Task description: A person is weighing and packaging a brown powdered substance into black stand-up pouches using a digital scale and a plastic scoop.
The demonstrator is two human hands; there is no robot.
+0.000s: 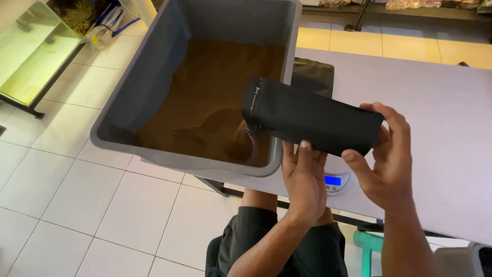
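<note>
I hold a black matte pouch (307, 120) sideways in both hands, its zip-top end pointing left over a grey plastic tub (148, 87). My left hand (304, 184) supports the pouch from below near its middle. My right hand (387, 156) grips its bottom end at the right. The tub is filled partway with fine brown powder (210, 102). Part of a scoop (251, 141) sticks out of the powder just under the pouch's mouth. A small digital scale (335, 182) with a lit blue display sits on the table below the pouch, mostly hidden by my hands.
A pale grey table (435, 102) carries the tub at its left end. Another black pouch (312, 74) lies flat behind the tub. A glass tank (36, 51) stands on the tiled floor at far left. A teal stool (369, 246) is under the table.
</note>
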